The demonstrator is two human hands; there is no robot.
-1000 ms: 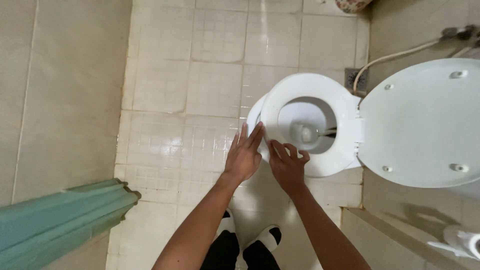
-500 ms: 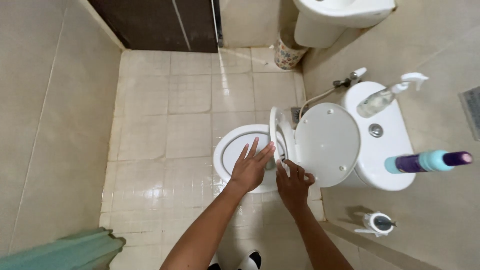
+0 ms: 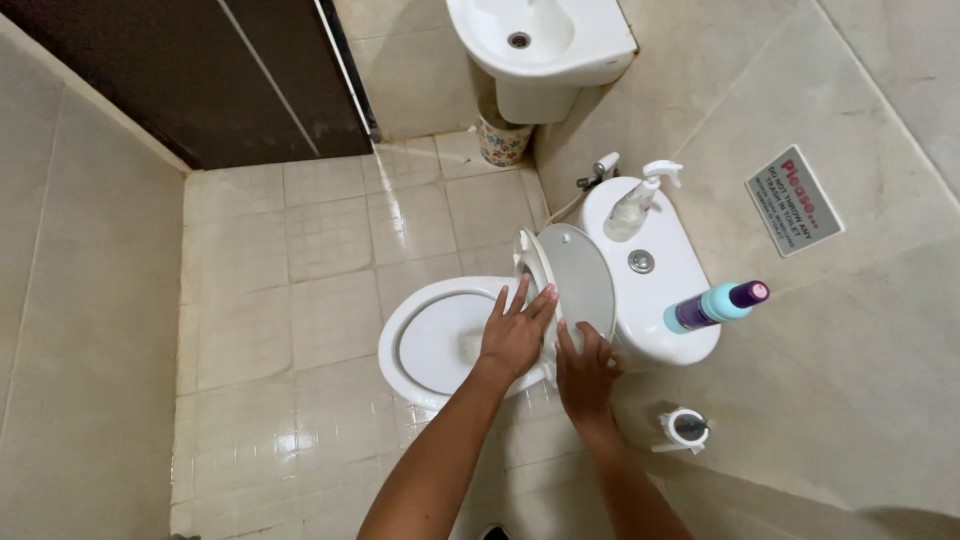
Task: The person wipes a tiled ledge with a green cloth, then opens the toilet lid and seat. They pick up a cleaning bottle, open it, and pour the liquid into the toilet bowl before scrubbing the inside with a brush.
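We see a tiled bathroom floor (image 3: 280,300) running from the dark door (image 3: 200,70) at the far left to the washbasin (image 3: 540,40) at the far centre. The toilet bowl (image 3: 400,345) sits mid-scene with its cistern (image 3: 655,300) to the right against the wall. The seat and lid (image 3: 580,275) stand raised, nearly upright, tilted toward the cistern, their long axis running near to far. Our left hand (image 3: 515,335) lies over the bowl's right rim, fingers spread wide and flat, tips touching the near-left edge of the raised seat. Our right hand (image 3: 585,370) is just right of it, fingers loosely bent against the seat's near edge; whether they grip it we cannot tell. The seat lies just beyond both sets of fingers, toward the far right, both hands about equally close. On the cistern stand a clear pump bottle (image 3: 640,200) and a purple-and-teal bottle (image 3: 715,305); a small patterned bin (image 3: 505,140) sits under the basin
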